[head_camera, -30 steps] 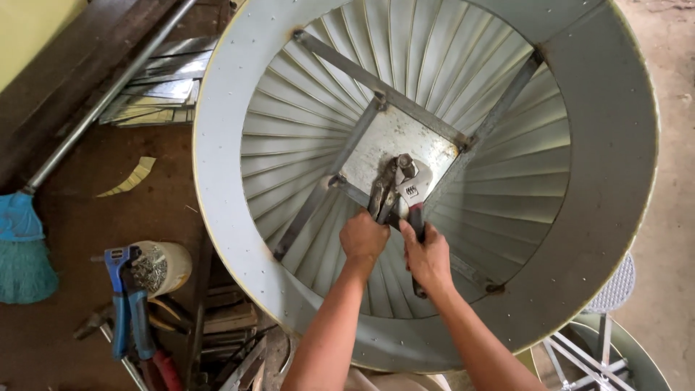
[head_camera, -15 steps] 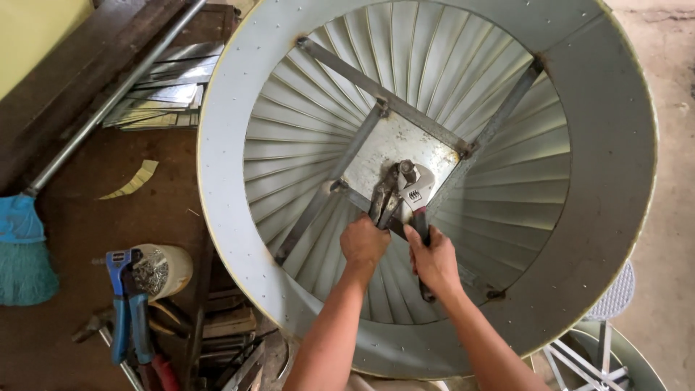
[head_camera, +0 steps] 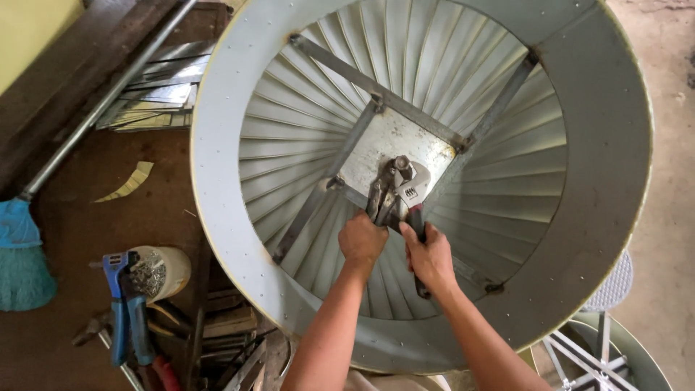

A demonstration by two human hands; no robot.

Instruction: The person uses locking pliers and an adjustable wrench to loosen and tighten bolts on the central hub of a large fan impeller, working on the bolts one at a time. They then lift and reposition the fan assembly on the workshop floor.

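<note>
— What have your hands got hold of?

— My left hand (head_camera: 362,241) is closed tight round the handles of a pair of pliers (head_camera: 378,200). My right hand (head_camera: 430,257) is wrapped round the dark handle of a wrench (head_camera: 412,206), and the end of that handle sticks out below my palm. Both fists are fully closed, side by side, almost touching.

— Where do the tools meet?

— At a bolt (head_camera: 400,164) low on the square metal plate (head_camera: 391,141). The heads of both tools sit right at that bolt; I cannot tell which one actually bites on it.

— And the plate?

— It sits in the middle of a big round metal fan drum (head_camera: 224,145), held by flat bars (head_camera: 340,65) that run out toward the wall. Ribbed blades (head_camera: 289,145) spread out behind the bars all the way round.

— What lies outside the drum?

— To my left, on the brown floor, a blue riveter (head_camera: 119,289) lies against a small tub of rivets (head_camera: 161,271). Farther left is a teal broom (head_camera: 22,261) with its long pole running up and away. Metal strips (head_camera: 156,98) are stacked near the top left, well apart from my hands.
</note>
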